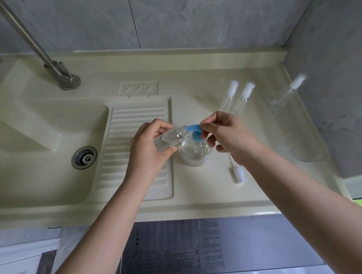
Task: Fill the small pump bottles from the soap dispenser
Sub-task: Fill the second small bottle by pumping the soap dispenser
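My left hand grips a small clear bottle, tilted so its open neck points right at the blue pump spout. That spout belongs to a clear soap dispenser standing on the counter. My right hand rests on the blue pump head with fingers curled around it. A loose pump top with its tube lies on the counter below my right wrist. Two small pump bottles lie side by side behind my right hand. Another small pump bottle stands at the far right.
A sink basin with a metal drain fills the left side, a ribbed washboard slope beside it. A steel faucet rises at the back left. Grey tiled walls close the back and right.
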### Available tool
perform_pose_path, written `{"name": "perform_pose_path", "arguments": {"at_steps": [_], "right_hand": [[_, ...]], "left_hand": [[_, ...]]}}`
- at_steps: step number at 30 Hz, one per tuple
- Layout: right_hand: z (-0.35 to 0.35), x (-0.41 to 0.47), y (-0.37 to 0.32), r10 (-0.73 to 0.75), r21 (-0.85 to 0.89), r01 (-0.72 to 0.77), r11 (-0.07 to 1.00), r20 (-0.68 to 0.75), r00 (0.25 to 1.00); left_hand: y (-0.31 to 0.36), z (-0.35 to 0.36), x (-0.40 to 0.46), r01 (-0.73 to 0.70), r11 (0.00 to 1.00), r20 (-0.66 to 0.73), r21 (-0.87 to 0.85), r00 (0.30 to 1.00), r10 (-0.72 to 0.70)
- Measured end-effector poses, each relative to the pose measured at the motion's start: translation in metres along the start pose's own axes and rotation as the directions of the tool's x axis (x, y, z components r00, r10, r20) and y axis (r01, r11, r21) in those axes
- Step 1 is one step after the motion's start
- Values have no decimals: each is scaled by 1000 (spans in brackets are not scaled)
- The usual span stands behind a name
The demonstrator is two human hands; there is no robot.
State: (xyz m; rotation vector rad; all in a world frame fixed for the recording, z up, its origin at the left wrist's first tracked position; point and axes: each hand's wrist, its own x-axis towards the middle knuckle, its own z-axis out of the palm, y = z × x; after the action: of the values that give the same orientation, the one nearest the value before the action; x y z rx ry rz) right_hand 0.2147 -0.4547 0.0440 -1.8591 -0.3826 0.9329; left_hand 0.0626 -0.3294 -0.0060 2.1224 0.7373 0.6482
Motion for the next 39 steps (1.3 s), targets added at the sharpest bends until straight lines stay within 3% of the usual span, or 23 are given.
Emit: {"name": "perform_pose_path", "arguments": {"at_steps": [6,17,39], "right_hand": [[-4,0,-5,54,72,-56,996,35,998],[-1,0,-1,59,89,-61,994,16,998],[0,2,-1,46,90,-47,995,21,999]], "left_hand": [[-1,2,-2,1,1000,-4,-13,1000,-1],[-3,10,-4,57,991,32,-121,998,-53],[-3,16,-2,110,983,42,-149,994,-105]]}}
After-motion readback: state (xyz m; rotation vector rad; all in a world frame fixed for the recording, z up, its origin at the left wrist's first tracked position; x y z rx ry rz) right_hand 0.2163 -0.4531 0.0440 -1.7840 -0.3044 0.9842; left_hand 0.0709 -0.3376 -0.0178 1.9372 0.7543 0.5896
